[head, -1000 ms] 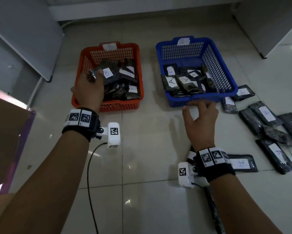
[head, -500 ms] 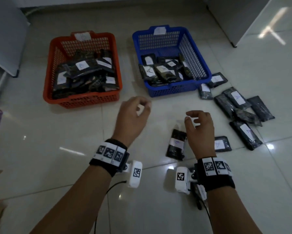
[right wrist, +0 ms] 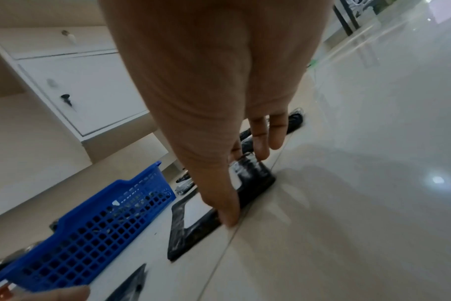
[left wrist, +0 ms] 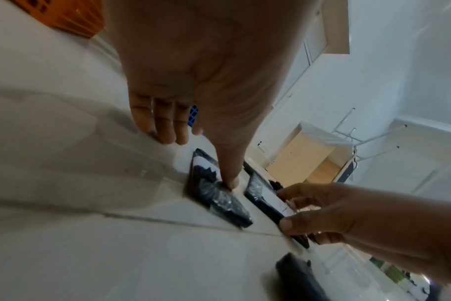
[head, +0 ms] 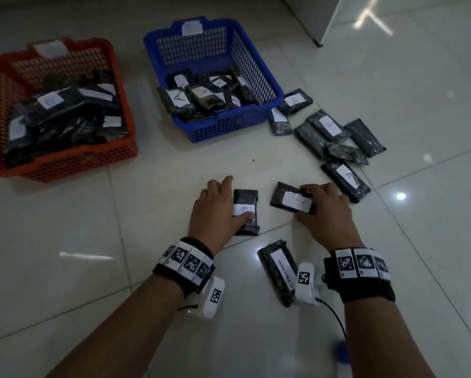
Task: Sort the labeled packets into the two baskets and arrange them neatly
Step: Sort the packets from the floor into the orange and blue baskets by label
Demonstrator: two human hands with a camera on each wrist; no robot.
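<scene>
Left hand (head: pixel 215 211) lies spread over the B-labelled packet (head: pixel 246 211) on the floor, thumb pressing its label, part of the packet hidden beneath. Right hand (head: pixel 324 211) pinches a second packet (head: pixel 291 199) by its edges; its label mark is illegible. Orange basket (head: pixel 65 165) and blue basket (head: pixel 223 126) stand beyond, their tags blurred.
</scene>
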